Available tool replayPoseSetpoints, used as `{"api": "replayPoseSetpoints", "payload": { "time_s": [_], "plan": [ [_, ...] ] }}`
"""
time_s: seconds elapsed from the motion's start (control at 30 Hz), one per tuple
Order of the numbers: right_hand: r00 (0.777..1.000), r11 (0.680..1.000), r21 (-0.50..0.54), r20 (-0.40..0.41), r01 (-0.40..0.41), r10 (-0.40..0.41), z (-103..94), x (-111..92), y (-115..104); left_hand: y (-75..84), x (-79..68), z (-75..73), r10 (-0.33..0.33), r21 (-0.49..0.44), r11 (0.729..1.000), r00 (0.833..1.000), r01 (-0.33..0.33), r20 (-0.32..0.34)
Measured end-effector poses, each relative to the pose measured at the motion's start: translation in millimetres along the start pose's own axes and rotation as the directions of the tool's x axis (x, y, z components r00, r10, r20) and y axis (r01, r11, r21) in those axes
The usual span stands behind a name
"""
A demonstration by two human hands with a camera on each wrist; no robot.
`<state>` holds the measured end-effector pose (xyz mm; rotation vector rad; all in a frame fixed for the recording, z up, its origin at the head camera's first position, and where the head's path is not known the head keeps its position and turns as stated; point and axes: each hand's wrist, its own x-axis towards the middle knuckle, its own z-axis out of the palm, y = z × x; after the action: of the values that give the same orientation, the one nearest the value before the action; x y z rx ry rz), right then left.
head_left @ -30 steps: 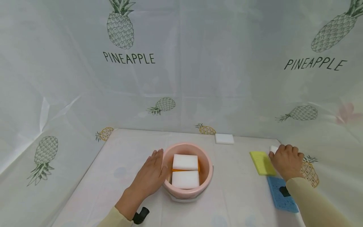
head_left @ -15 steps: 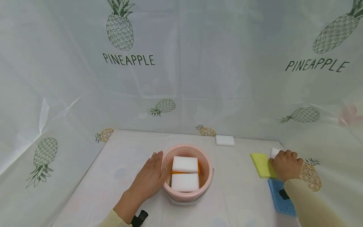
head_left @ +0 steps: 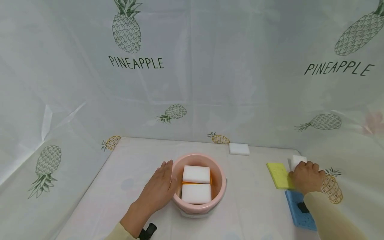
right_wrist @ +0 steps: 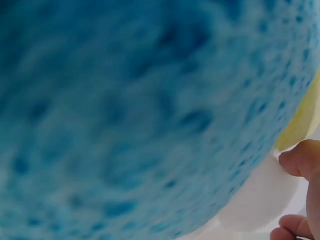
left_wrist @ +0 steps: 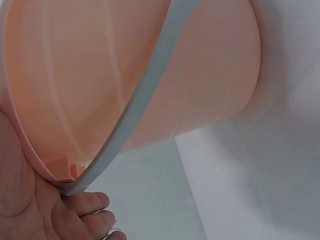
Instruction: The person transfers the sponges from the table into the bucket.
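My left hand rests its straight fingers along the left side of a pink bucket. In the left wrist view, the palm touches the rim beside the grey handle. Inside the bucket lie two white sponges, with an orange edge showing under them. Far to the right, my right hand holds a white sponge between thumb and fingers; the hand covers part of it. A yellow sponge lies just left of that hand. A blue sponge lies below it, partly under the forearm, and fills most of the right wrist view.
Another white sponge lies at the table's back edge, against the pineapple-print sheet. That sheet also rises on the left and right sides. Pale table surface stretches between the bucket and the sponges on the right.
My right hand has shifted slightly right, and more of the white sponge shows beyond its fingers. The left hand keeps its place on the bucket.
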<state>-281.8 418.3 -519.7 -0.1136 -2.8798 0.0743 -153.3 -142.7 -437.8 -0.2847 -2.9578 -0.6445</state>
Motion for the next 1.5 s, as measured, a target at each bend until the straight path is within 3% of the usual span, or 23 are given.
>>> {"api": "replayPoseSetpoints", "payload": {
  "time_s": [0.2, 0.33, 0.63, 0.83, 1.03, 1.5],
  "plan": [
    [0.997, 0.997, -0.024, 0.019, -0.071, 0.071, -2.1, -8.3, 1.4, -1.3, -0.1, 0.9, -0.001, 0.005, 1.0, 1.0, 0.001, 0.0],
    [0.998, 0.997, -0.046, 0.004, -0.066, 0.066, -5.3, -12.9, 1.3, -1.1, -0.1, 1.1, 0.002, -0.003, 1.0, 1.0, -0.002, 0.0],
    [0.982, 0.992, 0.03, 0.146, -0.127, 0.121, -5.9, -12.7, 10.6, -0.2, 0.3, 1.1, 0.001, -0.006, 1.0, 1.0, -0.001, 0.0],
    [0.991, 0.99, 0.048, 0.021, -0.136, 0.135, 2.5, -7.5, 12.0, -0.2, 0.9, 1.3, 0.008, -0.002, 1.0, 1.0, -0.008, -0.009],
    [0.993, 0.998, 0.036, -0.106, -0.052, 0.055, 4.5, -3.0, 7.7, 0.7, 0.8, 0.6, 0.013, -0.001, 1.0, 1.0, -0.013, -0.009],
    [0.995, 0.999, -0.006, -0.096, 0.034, -0.035, -2.3, -0.4, -18.7, 0.0, 0.1, 0.2, 0.021, -0.017, 1.0, 1.0, -0.021, -0.01]
  ]
}}
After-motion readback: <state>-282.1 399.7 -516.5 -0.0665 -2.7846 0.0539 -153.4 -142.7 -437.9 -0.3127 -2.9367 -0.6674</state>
